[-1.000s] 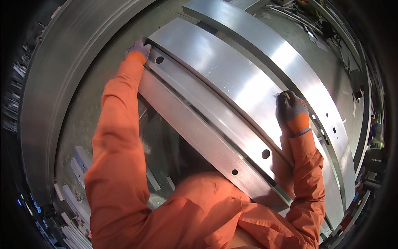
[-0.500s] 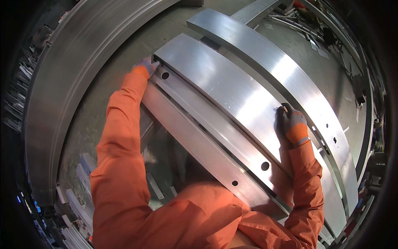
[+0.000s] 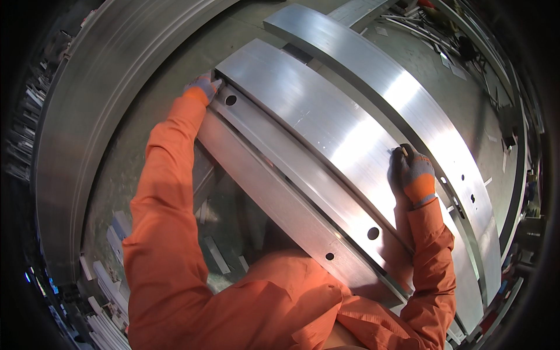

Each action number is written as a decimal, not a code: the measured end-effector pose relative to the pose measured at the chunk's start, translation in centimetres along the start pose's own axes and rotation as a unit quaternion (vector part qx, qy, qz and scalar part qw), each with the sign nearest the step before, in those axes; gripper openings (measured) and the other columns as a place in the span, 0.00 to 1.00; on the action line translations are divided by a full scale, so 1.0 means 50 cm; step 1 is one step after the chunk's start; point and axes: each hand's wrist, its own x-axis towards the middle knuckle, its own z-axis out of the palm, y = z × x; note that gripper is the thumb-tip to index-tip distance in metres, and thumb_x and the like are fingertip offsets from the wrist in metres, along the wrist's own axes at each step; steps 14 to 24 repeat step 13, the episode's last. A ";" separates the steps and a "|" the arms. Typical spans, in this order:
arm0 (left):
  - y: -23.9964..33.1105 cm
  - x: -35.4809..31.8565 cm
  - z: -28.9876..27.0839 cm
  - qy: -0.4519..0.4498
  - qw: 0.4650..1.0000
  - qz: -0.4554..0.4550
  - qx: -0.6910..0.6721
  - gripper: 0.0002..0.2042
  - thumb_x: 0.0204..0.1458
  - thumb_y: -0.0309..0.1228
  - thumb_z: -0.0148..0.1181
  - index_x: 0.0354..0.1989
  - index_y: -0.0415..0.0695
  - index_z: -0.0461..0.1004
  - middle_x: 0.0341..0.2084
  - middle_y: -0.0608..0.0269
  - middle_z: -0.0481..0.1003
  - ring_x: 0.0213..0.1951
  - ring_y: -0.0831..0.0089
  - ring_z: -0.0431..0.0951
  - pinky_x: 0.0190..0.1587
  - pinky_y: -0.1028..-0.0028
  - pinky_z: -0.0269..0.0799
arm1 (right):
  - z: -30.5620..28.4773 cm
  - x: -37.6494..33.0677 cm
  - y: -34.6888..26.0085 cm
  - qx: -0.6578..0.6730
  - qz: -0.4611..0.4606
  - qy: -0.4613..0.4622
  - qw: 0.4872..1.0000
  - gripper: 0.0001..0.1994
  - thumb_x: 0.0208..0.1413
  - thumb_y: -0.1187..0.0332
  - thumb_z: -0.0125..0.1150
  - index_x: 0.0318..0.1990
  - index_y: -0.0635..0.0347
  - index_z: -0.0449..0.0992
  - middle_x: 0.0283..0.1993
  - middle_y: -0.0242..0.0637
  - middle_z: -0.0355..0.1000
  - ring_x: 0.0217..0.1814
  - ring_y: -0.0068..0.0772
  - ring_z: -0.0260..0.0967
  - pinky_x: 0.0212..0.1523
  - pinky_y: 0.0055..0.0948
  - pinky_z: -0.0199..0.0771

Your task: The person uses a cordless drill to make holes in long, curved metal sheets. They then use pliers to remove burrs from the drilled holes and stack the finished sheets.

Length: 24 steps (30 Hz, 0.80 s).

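Note:
My left hand [image 3: 202, 86], in a grey and orange glove, grips the far left end of a silver metal beam [image 3: 291, 160] with round holes in its face. Part of its fingers is hidden behind that end. Right beside it lies a wider, smooth metal beam [image 3: 315, 105]. On this wide beam rests my right hand [image 3: 416, 172], gloved and closed, with a small pale tip showing at its fingers; what it holds is too small to make out. A third, narrower beam [image 3: 262, 175] with a hole runs along the near side.
Beyond the wide beam lies another long metal beam [image 3: 373, 76] with small holes and a slot near its right end. A large curved-looking metal profile [image 3: 76, 157] stands at the left. Offcut strips [image 3: 111, 291] lie on the floor at lower left, and scrap pieces [image 3: 426, 35] at upper right.
The view has shifted slightly, so the beams' far ends and my left hand sit a little higher. Both hands keep their places on the beams.

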 end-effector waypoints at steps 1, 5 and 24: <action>-0.004 0.002 0.005 0.016 1.000 0.006 -0.007 0.33 0.56 0.53 0.51 0.67 0.49 0.60 0.65 0.53 0.63 0.65 0.53 0.62 0.66 0.61 0.58 | 0.000 0.001 -0.001 -0.004 0.002 -0.003 1.000 0.15 0.62 0.59 0.46 0.51 0.51 0.72 0.38 0.53 0.77 0.44 0.57 0.74 0.46 0.48 0.72; -0.006 0.003 0.009 0.001 1.000 -0.016 -0.003 0.34 0.55 0.53 0.51 0.67 0.49 0.59 0.65 0.53 0.63 0.65 0.54 0.62 0.65 0.60 0.58 | 0.006 0.001 0.001 0.009 -0.006 0.006 1.000 0.15 0.61 0.59 0.46 0.51 0.50 0.71 0.38 0.53 0.77 0.44 0.58 0.74 0.46 0.48 0.72; -0.042 0.058 0.062 0.038 0.998 -0.042 -0.027 0.36 0.54 0.52 0.56 0.69 0.49 0.57 0.65 0.44 0.61 0.66 0.53 0.62 0.67 0.63 0.57 | -0.019 -0.003 -0.020 0.060 0.054 -0.045 0.996 0.23 0.61 0.47 0.45 0.57 0.47 0.70 0.42 0.56 0.76 0.47 0.57 0.74 0.50 0.46 0.71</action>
